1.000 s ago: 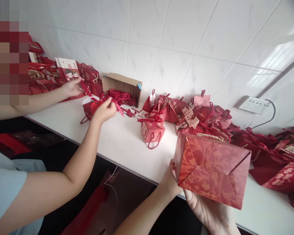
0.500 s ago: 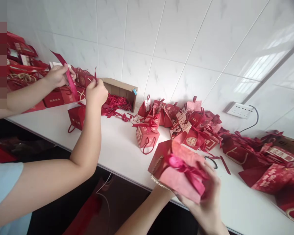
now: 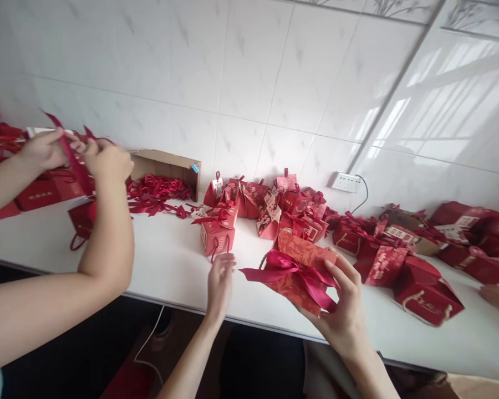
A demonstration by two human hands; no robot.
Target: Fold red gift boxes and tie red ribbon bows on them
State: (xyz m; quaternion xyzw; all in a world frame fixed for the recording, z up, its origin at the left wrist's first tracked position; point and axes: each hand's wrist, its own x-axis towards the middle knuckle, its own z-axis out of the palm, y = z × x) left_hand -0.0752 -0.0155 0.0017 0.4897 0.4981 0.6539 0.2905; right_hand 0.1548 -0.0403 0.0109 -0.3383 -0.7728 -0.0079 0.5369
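My right hand (image 3: pixel 346 307) grips an orange-red patterned gift box (image 3: pixel 303 246) by its right side, thumb below and fingers over the edge. A magenta ribbon (image 3: pixel 289 266) is tied in a bow across the box, its loose end pointing left. Apart from this box, my left hand (image 3: pixel 220 285) is raised over the table with its fingers stretched and nothing visible in them. Just beyond those fingertips stands a red gift box (image 3: pixel 217 235) with a bow and cord handles.
On the left a co-worker's hands (image 3: pixel 108 163) hold a dark red ribbon (image 3: pixel 72 158). An open cardboard box (image 3: pixel 166 159) contains piled red ribbons. Many red gift boxes (image 3: pixel 428 291) line the white table (image 3: pixel 162 271) along the tiled wall, below a power strip (image 3: pixel 346 182).
My left hand has come out from behind the gift box and moved left, away from it. My right hand still holds the box. The view has swung right.
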